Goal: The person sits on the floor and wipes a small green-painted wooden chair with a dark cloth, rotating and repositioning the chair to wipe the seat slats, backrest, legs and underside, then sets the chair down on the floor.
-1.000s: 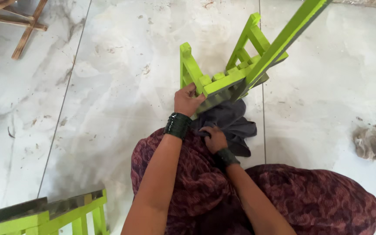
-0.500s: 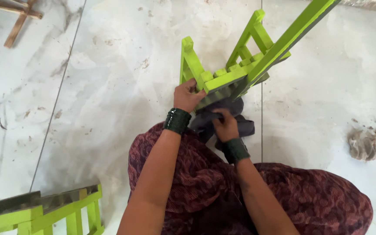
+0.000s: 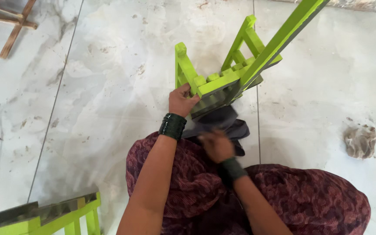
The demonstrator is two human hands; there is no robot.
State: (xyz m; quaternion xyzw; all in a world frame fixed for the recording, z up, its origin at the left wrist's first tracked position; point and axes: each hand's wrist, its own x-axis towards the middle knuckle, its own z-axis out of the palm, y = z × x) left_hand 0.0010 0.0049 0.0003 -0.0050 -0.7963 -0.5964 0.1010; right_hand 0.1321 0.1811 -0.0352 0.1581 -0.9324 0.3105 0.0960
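Note:
A bright green wooden stool (image 3: 236, 74) lies tipped over on the pale marble floor, legs pointing up and away from me. My left hand (image 3: 181, 100) grips its frame at the lower left corner. My right hand (image 3: 216, 146) is closed on a dark grey cloth (image 3: 231, 124) just below the stool's seat edge; the hand is blurred. Both wrists wear dark green bangles. My lap is covered in maroon patterned fabric (image 3: 310, 200).
A second green stool (image 3: 48, 215) pokes in at the bottom left. Bare wooden sticks (image 3: 9, 24) lie at the top left. A clump of brownish fibre (image 3: 361, 141) sits on the floor to the right. Tile seams run across the floor.
My right hand with the cloth went up against the stool's underside, then back down toward my lap. My left hand stays on the frame. The view shifted slightly.

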